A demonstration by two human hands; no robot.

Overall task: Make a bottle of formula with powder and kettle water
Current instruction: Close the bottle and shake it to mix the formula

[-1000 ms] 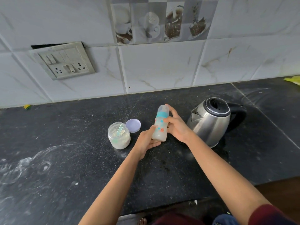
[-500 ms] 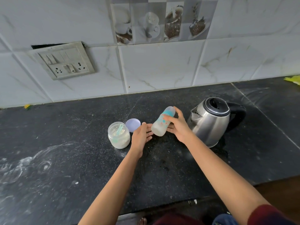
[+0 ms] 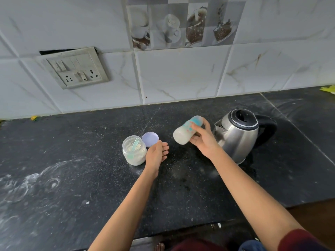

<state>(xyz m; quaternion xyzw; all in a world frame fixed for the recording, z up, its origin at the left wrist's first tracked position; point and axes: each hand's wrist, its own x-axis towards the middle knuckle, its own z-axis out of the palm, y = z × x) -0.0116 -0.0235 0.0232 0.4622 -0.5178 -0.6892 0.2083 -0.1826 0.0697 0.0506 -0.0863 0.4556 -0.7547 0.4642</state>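
While the right hand (image 3: 203,141) grasps the milky bottle (image 3: 182,135) tilted above the surface (image 3: 181,192), probably to shake powder through the water, the left hand (image 3: 156,153) hangs released near its base, the open powder jar (image 3: 134,152) just left of that hand.

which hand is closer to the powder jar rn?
Left. The left hand sits right beside the powder jar; the right hand is farther off, holding the tilted bottle by the kettle.
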